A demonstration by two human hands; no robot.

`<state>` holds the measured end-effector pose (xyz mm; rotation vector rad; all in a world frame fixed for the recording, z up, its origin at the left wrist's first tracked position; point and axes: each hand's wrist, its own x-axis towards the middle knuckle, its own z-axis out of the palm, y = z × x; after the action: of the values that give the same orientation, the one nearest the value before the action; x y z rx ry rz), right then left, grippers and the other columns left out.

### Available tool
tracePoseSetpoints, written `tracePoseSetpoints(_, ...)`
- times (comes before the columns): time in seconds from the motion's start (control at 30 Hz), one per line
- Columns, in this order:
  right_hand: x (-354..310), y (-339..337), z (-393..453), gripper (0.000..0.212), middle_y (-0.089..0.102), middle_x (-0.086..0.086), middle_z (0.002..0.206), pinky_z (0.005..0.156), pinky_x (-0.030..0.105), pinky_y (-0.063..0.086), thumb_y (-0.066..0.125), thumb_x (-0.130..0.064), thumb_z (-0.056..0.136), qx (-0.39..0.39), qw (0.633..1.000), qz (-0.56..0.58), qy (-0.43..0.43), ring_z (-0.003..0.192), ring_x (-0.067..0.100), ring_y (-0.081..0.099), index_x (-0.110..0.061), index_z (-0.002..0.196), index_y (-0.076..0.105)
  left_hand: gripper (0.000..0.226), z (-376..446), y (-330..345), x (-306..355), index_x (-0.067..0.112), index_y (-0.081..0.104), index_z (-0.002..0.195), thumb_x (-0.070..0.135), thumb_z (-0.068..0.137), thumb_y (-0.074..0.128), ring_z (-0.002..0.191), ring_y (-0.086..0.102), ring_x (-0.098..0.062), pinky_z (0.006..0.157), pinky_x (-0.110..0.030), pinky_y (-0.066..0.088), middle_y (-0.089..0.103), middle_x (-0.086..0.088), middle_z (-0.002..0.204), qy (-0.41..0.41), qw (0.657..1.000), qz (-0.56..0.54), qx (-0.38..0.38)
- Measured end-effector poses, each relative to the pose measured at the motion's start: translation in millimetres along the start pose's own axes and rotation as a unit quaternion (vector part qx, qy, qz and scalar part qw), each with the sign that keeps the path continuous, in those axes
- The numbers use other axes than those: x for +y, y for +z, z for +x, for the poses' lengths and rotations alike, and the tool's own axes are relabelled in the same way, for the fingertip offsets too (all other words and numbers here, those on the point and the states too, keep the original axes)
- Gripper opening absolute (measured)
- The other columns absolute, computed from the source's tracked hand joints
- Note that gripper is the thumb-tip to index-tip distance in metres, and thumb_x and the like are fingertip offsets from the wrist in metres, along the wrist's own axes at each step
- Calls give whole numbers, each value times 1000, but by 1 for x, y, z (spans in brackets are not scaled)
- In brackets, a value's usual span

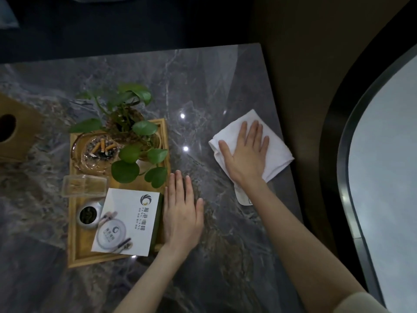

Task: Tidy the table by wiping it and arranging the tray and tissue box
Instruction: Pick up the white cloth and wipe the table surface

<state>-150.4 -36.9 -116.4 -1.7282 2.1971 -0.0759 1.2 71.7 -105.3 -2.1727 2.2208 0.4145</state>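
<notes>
Grey marble table [203, 86]: our right hand [246, 152] presses flat, fingers spread, on white cloth [277, 152]; left hand [181, 213] lies open, gripping nothing, beside wooden tray [74, 245]

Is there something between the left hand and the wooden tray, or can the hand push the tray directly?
Nothing visible stands between them. The left hand lies flat on the table, right beside the wooden tray's right rim. The right hand presses the white cloth further right, away from the tray.

Tray [74, 245] sits left of centre on the worktop [203, 86], carrying plant [133, 136], ashtray [97, 152] and card [126, 222]. Tissue box [15, 132] lies further left; cloth [277, 150] at the right edge.
</notes>
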Motion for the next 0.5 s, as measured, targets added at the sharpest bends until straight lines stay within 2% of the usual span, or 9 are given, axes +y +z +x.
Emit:
tracePoseSetpoints(0.1,-9,2,-4,85,-7,18,157,117,44,-7,22,-64,87,-10,999,-12,-33,145,27,-9,-10,147,-5,65,0,2,-2,1,28,139,43,94,6,141,16,-29,113,-38,6,26,-21,150,4,1000,-6,7)
tracePoseSetpoints(0.17,-17,6,-11,87,-6,17,157,117,44,-8,20,-66,85,-20,997,-26,-75,146,27,-9,-11,147,-5,63,0,3,-2,0,27,139,42,94,15,141,13,-28,112,-39,8,26,-21,150,5,1000,-13,12)
tracePoseSetpoints(0.33,-26,16,-41,89,-1,13,158,117,42,-7,18,-68,81,-33,984,-36,-169,146,25,-6,-11,147,-1,61,0,1,-2,0,26,140,37,91,26,140,19,-29,113,-37,9,27,-20,150,6,999,-38,16)
tracePoseSetpoints(0.5,-21,18,-41,88,-4,11,158,114,37,-13,18,-68,82,-28,982,-43,-184,146,23,-8,-13,147,-3,63,0,2,-3,-2,19,141,36,91,27,141,17,-26,114,-34,6,22,-18,151,-3,998,-65,15)
